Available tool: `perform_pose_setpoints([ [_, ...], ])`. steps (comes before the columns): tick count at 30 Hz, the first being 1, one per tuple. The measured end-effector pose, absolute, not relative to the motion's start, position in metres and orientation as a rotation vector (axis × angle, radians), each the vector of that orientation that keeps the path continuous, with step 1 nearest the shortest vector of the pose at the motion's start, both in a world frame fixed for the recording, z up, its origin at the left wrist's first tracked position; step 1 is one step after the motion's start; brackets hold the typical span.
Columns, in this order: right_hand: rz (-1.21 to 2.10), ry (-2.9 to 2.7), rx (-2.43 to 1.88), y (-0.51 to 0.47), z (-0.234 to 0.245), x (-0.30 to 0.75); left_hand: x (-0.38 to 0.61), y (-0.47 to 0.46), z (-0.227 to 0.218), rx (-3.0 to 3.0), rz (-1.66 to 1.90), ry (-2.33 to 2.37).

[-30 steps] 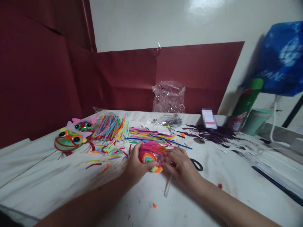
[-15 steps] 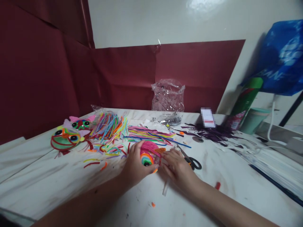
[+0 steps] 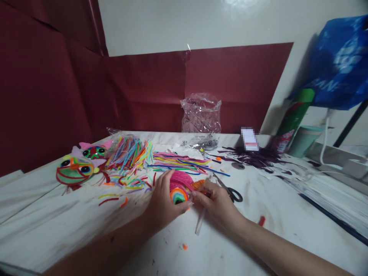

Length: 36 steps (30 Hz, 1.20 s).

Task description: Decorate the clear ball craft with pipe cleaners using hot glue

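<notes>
My left hand (image 3: 162,199) is curled round a pink pipe-cleaner face (image 3: 181,179) with a rainbow-ringed eye. Its thumb presses below the eye, and part of the face is hidden behind the fingers. At the face's right edge my right hand (image 3: 217,199) is closed in a pinch, just by an orange coiled pipe-cleaner piece (image 3: 197,184). What lies between those fingertips is mostly covered. A translucent stick (image 3: 199,224), like a glue stick, shows below the right hand. Black-handled scissors (image 3: 236,194) lie just beyond that hand.
Two finished-looking pipe-cleaner faces, one green-mouthed (image 3: 73,177) and one pink-eared (image 3: 96,150), lie at left. Bundled coloured pipe cleaners (image 3: 130,153) and loose ones (image 3: 184,163) spread behind my hands. Dark purple strands (image 3: 255,157), a green cup (image 3: 304,142) and cables are at right.
My right hand's fingers have drawn together from a looser, flatter pose into a pinch at the face's edge. The left hand keeps its hold. The view has shifted slightly.
</notes>
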State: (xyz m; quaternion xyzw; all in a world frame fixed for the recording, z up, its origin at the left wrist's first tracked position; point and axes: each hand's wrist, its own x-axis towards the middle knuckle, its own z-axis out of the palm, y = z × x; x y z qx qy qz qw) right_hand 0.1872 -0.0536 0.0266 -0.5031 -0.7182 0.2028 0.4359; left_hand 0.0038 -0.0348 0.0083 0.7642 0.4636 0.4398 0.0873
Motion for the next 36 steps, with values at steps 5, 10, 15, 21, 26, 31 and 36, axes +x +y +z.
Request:
perform_pose_setpoints([
  [5,0.490,-1.761,-1.261,-0.053,0.030,0.187,0.007,-0.037,0.014,2.218,1.321,1.404],
  [10,0.366,-1.840,-1.255,-0.054,0.032,0.190,0.003,-0.033,0.025,1.954,1.314,1.447],
  [15,0.273,-1.845,-1.366,-0.045,0.051,0.210,-0.010,-0.021,0.033,1.666,1.248,1.440],
  [21,0.069,-1.964,-1.679,-0.047,0.079,0.255,-0.013,-0.017,0.037,1.794,1.164,1.463],
  [26,-0.116,-2.264,-1.695,-0.082,0.045,0.263,-0.012,-0.018,0.035,1.953,1.141,1.496],
  [31,-0.368,-2.348,-1.741,-0.089,0.009,0.255,-0.011,-0.019,0.027,1.967,1.192,1.472],
  [36,-0.348,-2.282,-1.704,-0.084,-0.004,0.262,-0.010,-0.020,0.025,1.884,1.280,1.421],
])
